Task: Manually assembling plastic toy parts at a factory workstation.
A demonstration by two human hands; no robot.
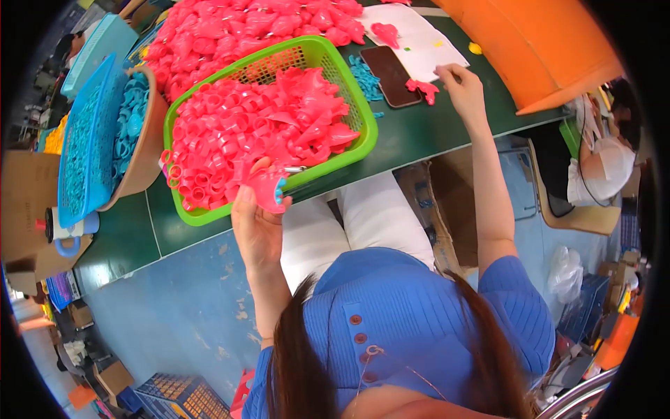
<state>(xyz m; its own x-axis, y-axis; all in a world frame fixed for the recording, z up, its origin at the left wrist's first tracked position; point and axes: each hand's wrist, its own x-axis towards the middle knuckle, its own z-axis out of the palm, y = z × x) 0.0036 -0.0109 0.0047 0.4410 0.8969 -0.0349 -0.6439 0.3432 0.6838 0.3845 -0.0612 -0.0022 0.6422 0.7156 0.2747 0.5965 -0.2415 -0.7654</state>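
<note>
One pink moulded piece (264,190) with a teal insert (280,190) sits in the left grip (255,223), held between thumb and fingers, at the near rim of a green basket (370,129). The right grip (466,94) is narrow, thumb and forefinger close together by the edge of a white sheet (419,56); whether they pinch anything small I cannot tell. A loose hold could let the piece slip from the left grip, and so near the rim it might drop among similar parts or off the surface (412,133). If the insert is badly seated, it might work out, and a sweep of the right grip could nudge the phone (391,77) just left of it. Counted: one phone, one sheet and one orange bin (544,52) right of the right grip; two loose pink pieces near that grip, one just below-left (424,91), one farther off on the sheet (385,33), with another part-cut at the picture's top edge. Beyond the left grip, the basket's pink rings (216,133), the large pink heap (230,28) and the small teal parts (363,78) are too many to count.
</note>
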